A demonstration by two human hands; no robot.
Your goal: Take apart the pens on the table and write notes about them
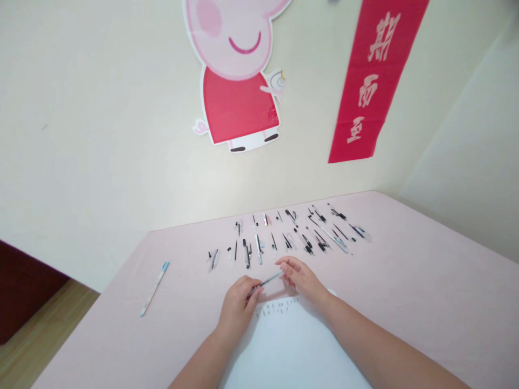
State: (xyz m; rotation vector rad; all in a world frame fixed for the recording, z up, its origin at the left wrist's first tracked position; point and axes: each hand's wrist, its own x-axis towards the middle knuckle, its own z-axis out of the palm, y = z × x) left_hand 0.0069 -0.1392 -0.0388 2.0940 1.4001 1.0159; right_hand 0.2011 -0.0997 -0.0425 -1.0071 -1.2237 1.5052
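A slim pen (271, 279) stretches between my two hands above the far edge of a white sheet of paper (292, 351). My left hand (239, 302) is closed on its dark end, thumb against the fingers. At the lighter end, my right hand (302, 278) pinches with its fingertips, which partly hide that tip. Small dark handwritten marks (278, 307) run in two rows along the top of the paper. Just beyond my hands lie pen parts in rows, among them a dark pen piece (247, 254) and a light-coloured pen piece (258, 248).
A pale pen with a blue cap (154, 289) lies alone on the left of the pink tabletop (117, 324). Several black pen parts (320, 242) are spread towards the back right. Behind the table rises a wall with a pink pig cutout (241, 105) and a red banner (371, 81).
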